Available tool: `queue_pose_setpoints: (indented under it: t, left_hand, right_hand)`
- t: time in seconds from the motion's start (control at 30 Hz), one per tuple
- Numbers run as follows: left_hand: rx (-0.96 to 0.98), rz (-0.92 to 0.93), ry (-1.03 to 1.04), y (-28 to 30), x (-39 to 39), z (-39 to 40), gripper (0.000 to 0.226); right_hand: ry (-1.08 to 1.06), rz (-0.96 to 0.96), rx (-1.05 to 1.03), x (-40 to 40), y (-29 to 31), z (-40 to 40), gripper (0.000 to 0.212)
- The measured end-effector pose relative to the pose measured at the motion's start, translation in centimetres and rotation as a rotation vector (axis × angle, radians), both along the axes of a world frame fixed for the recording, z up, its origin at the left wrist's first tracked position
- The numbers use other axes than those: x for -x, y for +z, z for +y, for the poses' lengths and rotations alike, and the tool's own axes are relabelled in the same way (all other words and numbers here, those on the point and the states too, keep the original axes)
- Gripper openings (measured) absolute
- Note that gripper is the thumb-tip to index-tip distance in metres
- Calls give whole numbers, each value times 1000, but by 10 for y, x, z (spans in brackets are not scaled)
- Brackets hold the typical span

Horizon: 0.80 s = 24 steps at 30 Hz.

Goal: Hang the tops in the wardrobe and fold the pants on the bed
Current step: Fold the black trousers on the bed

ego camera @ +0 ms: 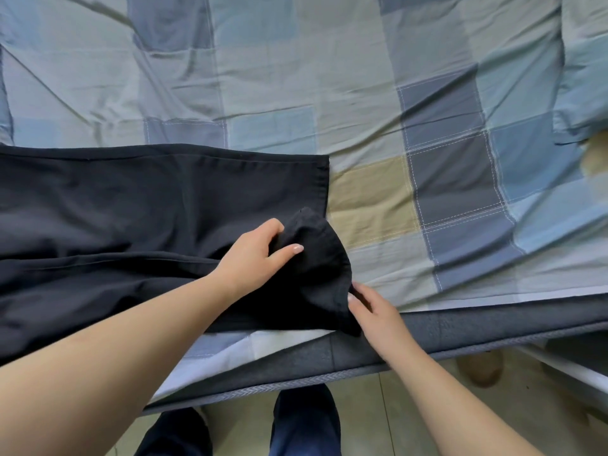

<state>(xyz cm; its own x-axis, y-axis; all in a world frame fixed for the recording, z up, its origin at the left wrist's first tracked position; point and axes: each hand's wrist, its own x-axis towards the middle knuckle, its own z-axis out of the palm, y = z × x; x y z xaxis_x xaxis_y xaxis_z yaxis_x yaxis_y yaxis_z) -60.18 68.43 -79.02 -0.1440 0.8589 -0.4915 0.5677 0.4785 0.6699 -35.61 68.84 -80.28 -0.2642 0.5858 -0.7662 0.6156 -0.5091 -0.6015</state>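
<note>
Bed [362,93] w/ blue-green patchwork sheet fills the view; dark pants [115,209] lie flat across its near edge, from 9 o'clock toward centre, hems pointing to 3 o'clock. Left hand [253,258] at centre, fingers curled, thumb pinching the lifted near-leg hem. Right hand [371,311] at 5 o'clock, fingertips pinching the same hem's lower edge.

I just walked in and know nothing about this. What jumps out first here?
A pair of dark navy cloth pants lies spread across the left of a bed covered in a blue-and-tan patchwork sheet. Near the bed's front edge, the left hand grips a bunched-up leg end, while the right hand pinches its hem from the right.
</note>
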Motion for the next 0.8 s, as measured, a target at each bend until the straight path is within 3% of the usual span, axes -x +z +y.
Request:
queue_pose_setpoints:
  t: [0.13,0.2,0.37,0.53,0.67,0.8]
  left_hand:
    - [-49,22,-91,9,4,20,23]
    - [-56,26,-125,14,7,32,21]
    - [-25,92,-277,16,0,57,23]
    - [-79,59,-127,9,-16,57,19]
    - [-22,30,39,1,-23,46,20]
    - [22,45,21,-5,-17,38,15]
  right_hand:
    - [-141,125,103,15,-4,0,31]
    - [-225,93,127,23,-2,-1,42]
    - [133,-108,-125,10,12,-14,10]
    - [171,-123,84,-30,12,-22,10]
    - [187,-255,45,-36,3,-15,7]
    - [119,-275,-41,-23,-2,10,11]
